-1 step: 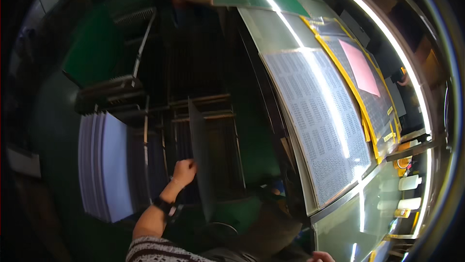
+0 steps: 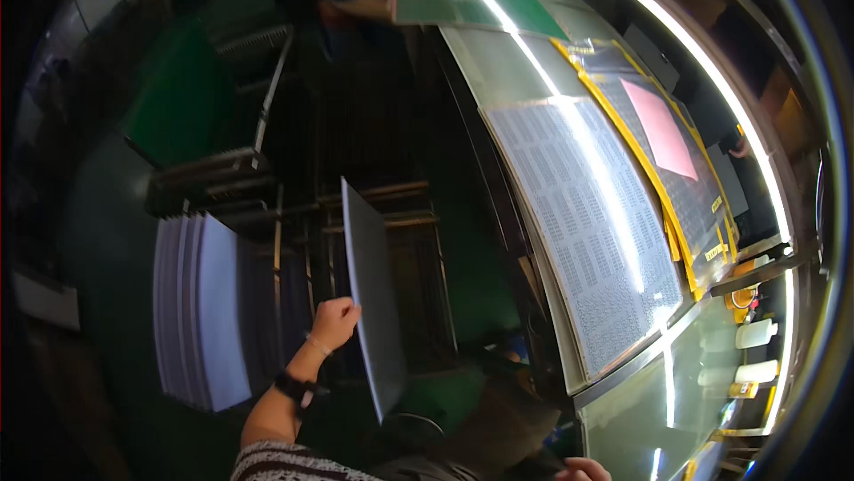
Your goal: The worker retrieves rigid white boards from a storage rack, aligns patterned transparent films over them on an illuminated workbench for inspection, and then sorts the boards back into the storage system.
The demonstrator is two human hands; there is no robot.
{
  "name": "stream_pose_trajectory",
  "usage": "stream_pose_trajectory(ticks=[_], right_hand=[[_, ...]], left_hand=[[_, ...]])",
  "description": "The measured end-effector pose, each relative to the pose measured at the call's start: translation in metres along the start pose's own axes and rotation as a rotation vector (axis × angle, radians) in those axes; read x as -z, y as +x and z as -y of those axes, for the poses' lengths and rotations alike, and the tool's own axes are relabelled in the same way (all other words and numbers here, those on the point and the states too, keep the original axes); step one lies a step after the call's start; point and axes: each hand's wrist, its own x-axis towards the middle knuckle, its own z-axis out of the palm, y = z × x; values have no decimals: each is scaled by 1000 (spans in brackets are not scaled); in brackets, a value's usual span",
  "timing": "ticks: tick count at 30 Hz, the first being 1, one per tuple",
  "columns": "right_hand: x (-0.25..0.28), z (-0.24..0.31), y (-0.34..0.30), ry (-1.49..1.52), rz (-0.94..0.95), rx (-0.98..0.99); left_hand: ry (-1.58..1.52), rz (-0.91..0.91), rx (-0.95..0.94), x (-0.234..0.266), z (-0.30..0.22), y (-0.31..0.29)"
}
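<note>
My left hand (image 2: 334,323), closed, grips a thin grey panel (image 2: 375,294) by its near-left edge. The panel stands upright on its edge, its grey face turned to the right, above a dark rack (image 2: 427,254) with metal rails. To the left of that hand, several pale panels (image 2: 218,312) stand side by side in a similar rack. My right hand (image 2: 585,470) shows only in part at the bottom edge, its fingers curled. Whatever it may hold is too dark and cut off to make out.
On the right, a glass-topped bench (image 2: 623,419) carries a patterned grey panel (image 2: 587,223) and a yellow-edged sheet (image 2: 636,143) with pink paper (image 2: 660,130). A green panel (image 2: 471,1) lies farther up, near another person's arm (image 2: 360,6). White bottles (image 2: 756,333) stand far right.
The grey panel in my left hand has turned, and more of its face now catches light. My left hand stays on its edge. The whole view has shifted slightly.
</note>
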Motion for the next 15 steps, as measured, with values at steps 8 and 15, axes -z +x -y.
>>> stream_pose_trajectory(ticks=[8,15], right_hand=[[-60,-56,23,-80,406,75],[-102,-53,-1,631,654,387]], left_hand=[[-699,-28,-115,159,-139,-121],[-853,54,-319,162,-176,-163]])
